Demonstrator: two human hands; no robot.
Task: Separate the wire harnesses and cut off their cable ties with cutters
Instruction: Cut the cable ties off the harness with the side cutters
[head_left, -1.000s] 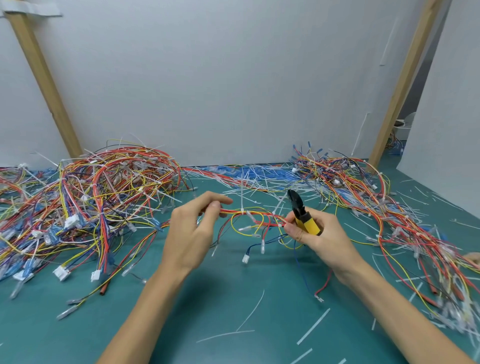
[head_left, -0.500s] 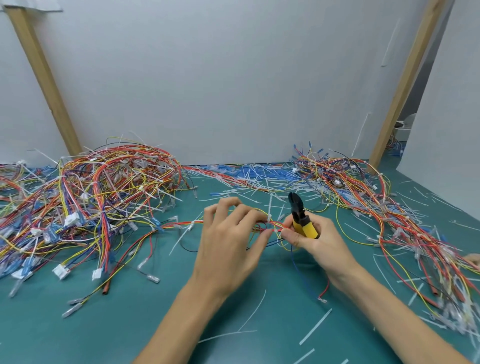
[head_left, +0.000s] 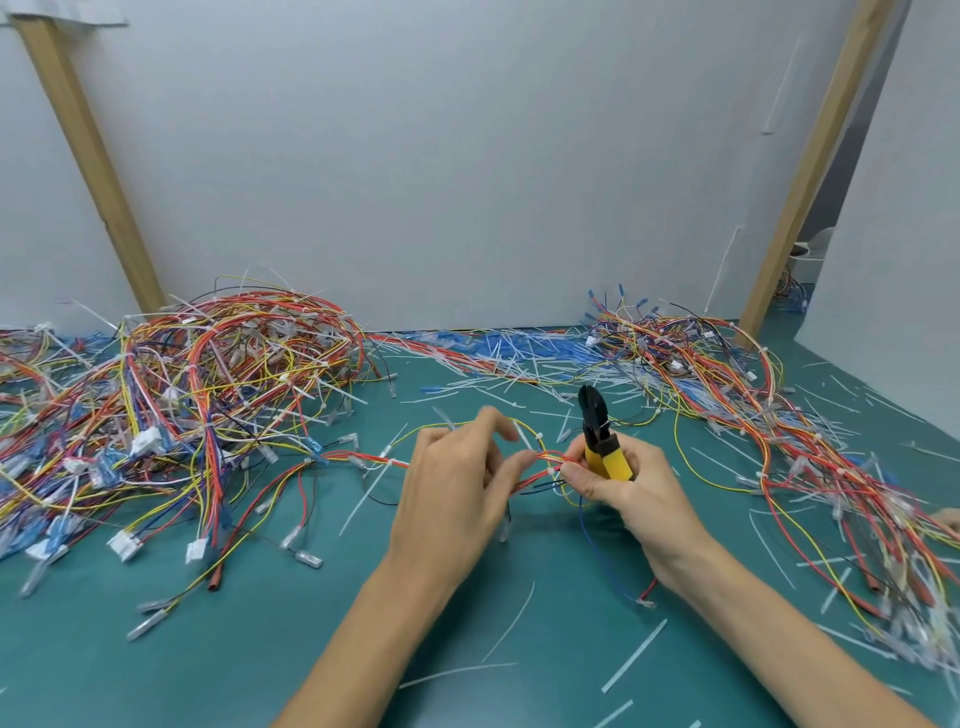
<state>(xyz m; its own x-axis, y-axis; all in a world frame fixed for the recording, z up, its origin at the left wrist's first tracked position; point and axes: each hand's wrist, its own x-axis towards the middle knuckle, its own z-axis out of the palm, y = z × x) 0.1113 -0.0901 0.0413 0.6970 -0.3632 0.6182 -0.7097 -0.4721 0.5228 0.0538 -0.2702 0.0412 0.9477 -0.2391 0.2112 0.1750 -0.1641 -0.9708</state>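
Green table (head_left: 208, 649), mid frame: left hand (head_left: 452, 499) pinches the harness (head_left: 363, 460) in curled fingers; right hand (head_left: 628, 493) grips the upright cutters (head_left: 602, 441), thumb pinning wires. Best to lift one tie (head_left: 537, 435) clear of the wires before nipping

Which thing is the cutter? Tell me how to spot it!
Look at the green table, between the left wire pile and the right wire pile. Near the middle, the right hand grips the cutters. They alone have yellow handles and a black pointed head sticking up.
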